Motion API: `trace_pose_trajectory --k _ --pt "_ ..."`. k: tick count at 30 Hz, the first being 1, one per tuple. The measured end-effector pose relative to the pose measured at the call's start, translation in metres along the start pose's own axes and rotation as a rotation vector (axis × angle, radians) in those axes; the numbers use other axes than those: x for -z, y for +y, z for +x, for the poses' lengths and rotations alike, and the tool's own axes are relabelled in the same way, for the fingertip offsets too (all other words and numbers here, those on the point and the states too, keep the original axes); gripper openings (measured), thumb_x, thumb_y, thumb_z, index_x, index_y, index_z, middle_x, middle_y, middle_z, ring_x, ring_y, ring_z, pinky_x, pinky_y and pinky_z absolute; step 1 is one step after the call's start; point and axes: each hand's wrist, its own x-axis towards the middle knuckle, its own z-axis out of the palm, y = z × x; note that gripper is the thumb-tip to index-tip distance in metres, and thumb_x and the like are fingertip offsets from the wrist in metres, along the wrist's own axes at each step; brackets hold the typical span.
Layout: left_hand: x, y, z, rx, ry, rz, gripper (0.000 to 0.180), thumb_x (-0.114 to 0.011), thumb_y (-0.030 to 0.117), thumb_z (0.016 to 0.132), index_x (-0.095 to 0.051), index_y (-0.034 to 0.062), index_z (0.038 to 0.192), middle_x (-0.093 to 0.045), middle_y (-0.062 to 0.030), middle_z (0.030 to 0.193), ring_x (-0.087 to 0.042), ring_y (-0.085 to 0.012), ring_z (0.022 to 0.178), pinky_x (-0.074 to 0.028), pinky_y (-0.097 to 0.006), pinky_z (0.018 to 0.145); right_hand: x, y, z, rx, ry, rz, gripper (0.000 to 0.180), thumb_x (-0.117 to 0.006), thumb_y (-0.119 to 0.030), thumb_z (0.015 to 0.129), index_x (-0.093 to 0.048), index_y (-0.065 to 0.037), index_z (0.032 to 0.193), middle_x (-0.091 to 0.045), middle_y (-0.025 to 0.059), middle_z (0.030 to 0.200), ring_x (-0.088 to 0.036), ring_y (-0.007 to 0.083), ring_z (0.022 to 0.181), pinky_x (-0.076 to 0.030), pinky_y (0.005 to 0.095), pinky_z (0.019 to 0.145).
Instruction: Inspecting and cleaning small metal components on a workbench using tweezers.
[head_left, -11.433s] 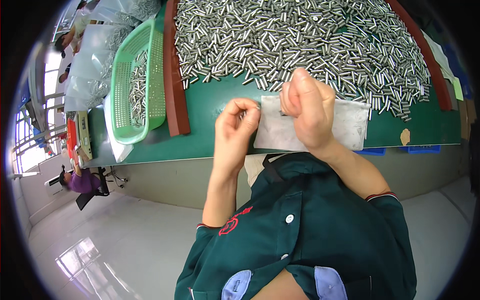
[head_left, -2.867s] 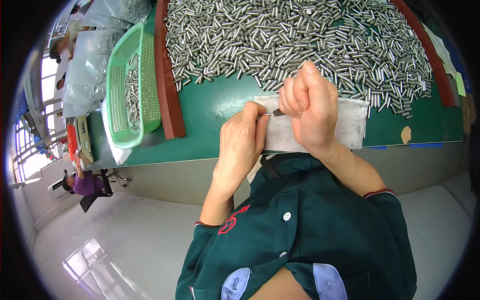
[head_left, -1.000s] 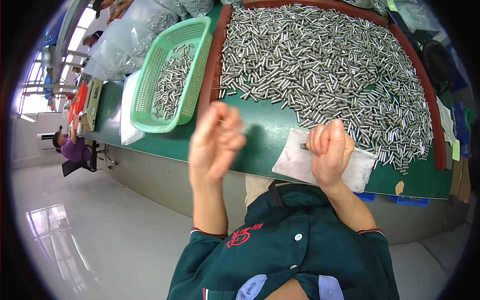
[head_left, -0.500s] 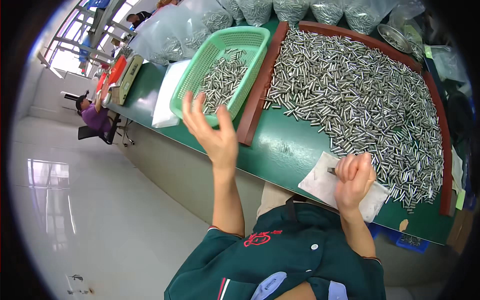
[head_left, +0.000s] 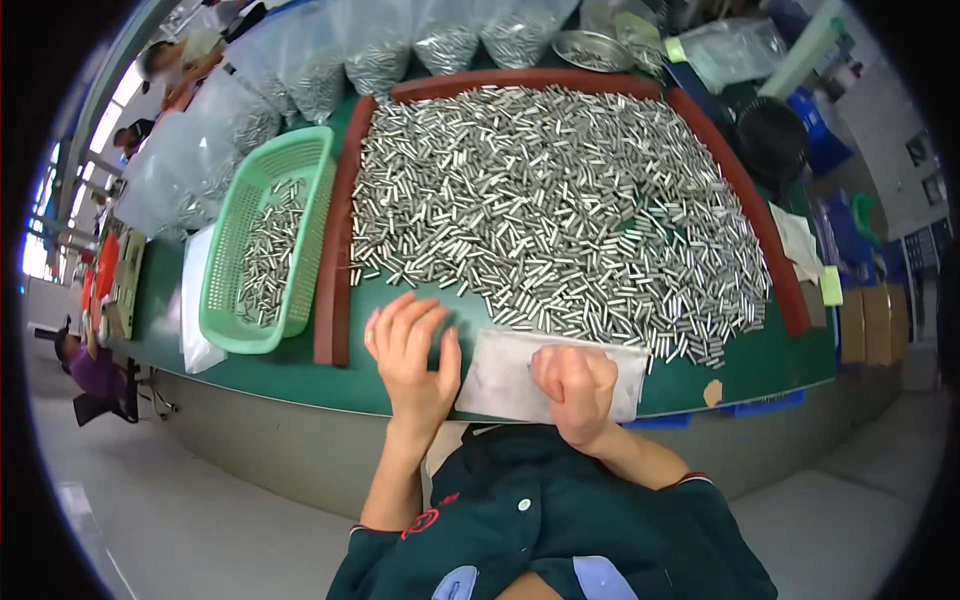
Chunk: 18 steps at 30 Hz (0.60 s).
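Observation:
My left hand (head_left: 408, 358) hovers over the green tabletop near its front edge, fingers spread, holding nothing. Closed in a fist, my right hand (head_left: 577, 388) is over a white cloth-like sheet (head_left: 497, 372). A short bit of metal shows at the fist's left side; the rest is hidden by the fingers. Beyond both hands, a wide layer of short shiny metal pins (head_left: 560, 200) covers the table. To the left stands a green plastic basket (head_left: 318, 215), with a heap of similar pins (head_left: 270, 255) inside.
Red-brown bars (head_left: 335, 290) border the pins on the left, back and right. Clear bags of pins (head_left: 378, 55) line the back, beside a round metal dish (head_left: 592, 50). Left of the basket lies a white sheet (head_left: 197, 315); farther left a person in purple (head_left: 97, 372) sits.
My view has swung to the right. My left hand has moved away from the basket to the bare tabletop beside the white sheet. The right fist stays over that sheet.

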Motion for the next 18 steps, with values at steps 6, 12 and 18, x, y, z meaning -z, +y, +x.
trace_pose_trajectory --k 6,12,18 --pt "-0.020 0.007 0.031 -0.147 -0.114 -0.125 0.019 -0.060 0.001 0.064 -0.055 0.0037 0.083 -0.054 -0.0062 0.084 -0.050 -0.0246 0.084 -0.035 -0.035 0.077 0.019 0.003 0.001 0.076 -0.032 -0.097 0.035 -0.040 -0.009 0.083 -0.031 -0.001 0.051 -0.029 0.0041 0.044 -0.027 0.0131 0.036 -0.020 0.0293 0.037" --pt "-0.043 0.021 0.067 -0.334 -0.357 -0.048 0.029 -0.057 0.008 0.070 -0.051 0.0044 0.099 -0.045 -0.0105 0.110 -0.038 -0.0274 0.109 -0.028 -0.041 0.090 0.030 0.003 0.001 0.048 -0.025 0.009 0.039 -0.031 -0.007 0.087 -0.030 -0.003 0.047 -0.032 0.0022 0.042 -0.026 0.0104 0.039 -0.022 0.0256 0.038" --pt "-0.087 0.025 0.095 -0.466 -0.404 0.044 0.034 -0.058 0.020 0.072 -0.047 0.0045 0.100 -0.041 -0.0126 0.112 -0.033 -0.0276 0.114 -0.023 -0.047 0.093 0.030 0.004 0.000 0.035 0.007 0.106 0.040 -0.032 -0.008 0.087 -0.029 -0.004 0.047 -0.031 0.0014 0.042 -0.026 0.0094 0.039 -0.023 0.0253 0.039"
